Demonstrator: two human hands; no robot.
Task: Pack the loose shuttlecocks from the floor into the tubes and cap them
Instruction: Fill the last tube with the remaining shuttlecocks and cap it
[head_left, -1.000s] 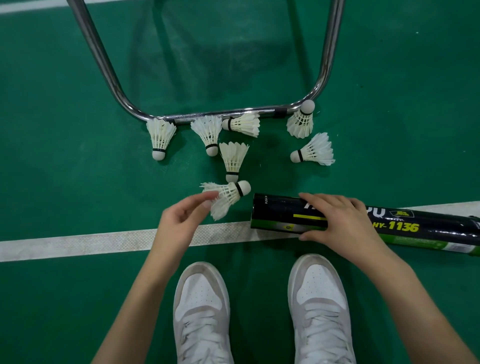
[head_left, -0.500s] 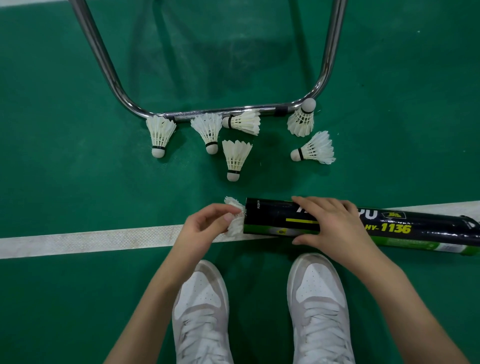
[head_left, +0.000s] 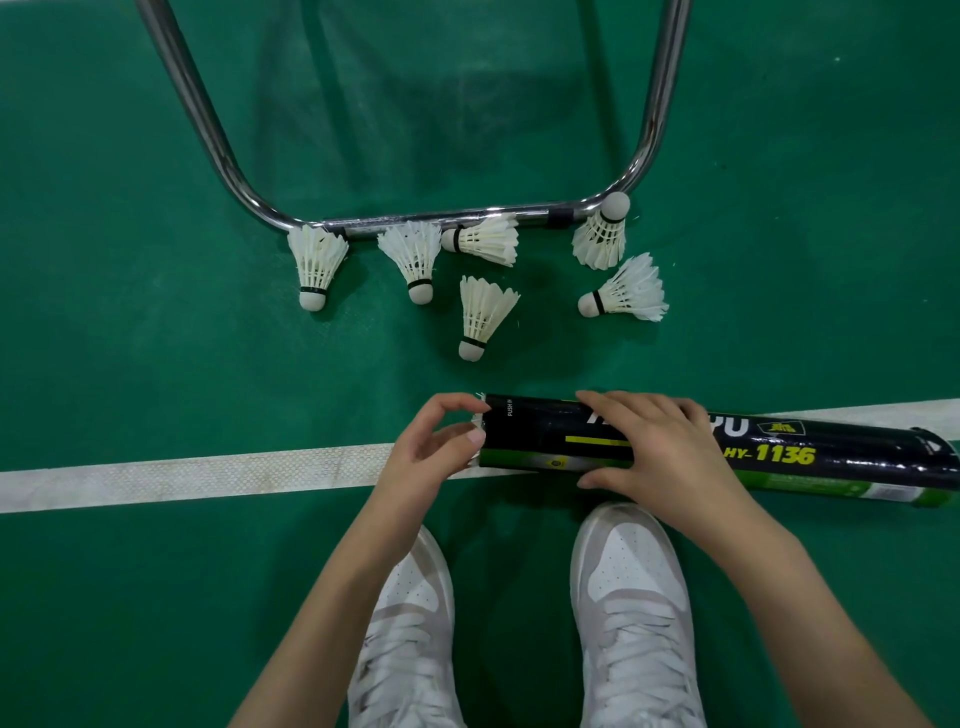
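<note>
Tube (head_left: 727, 447), black, lying on its side across white court line (head_left: 182, 480), open mouth at left. Right hand (head_left: 660, 447) grips its barrel, fingers over the top, thumb beneath. Left hand (head_left: 436, 447) at the mouth, fingers curled on feather tips of inserted shuttlecock (head_left: 477, 422), nearly all inside. Six loose shuttlecocks (head_left: 483, 317) on green floor (head_left: 130, 338) beyond, four touching chrome frame (head_left: 441, 218). Bare floor lies left; white shoes (head_left: 628, 597) just below the tube.

Indoor badminton court. I'm crouched on green sports flooring (head_left: 130, 364), white boundary line (head_left: 208, 480) just ahead of my shoes (head_left: 631, 613). Shuttlecocks (head_left: 485, 317) lie beyond the line, against a chrome tube frame (head_left: 436, 218). Shuttle tube (head_left: 779, 449) lies along the line.
</note>
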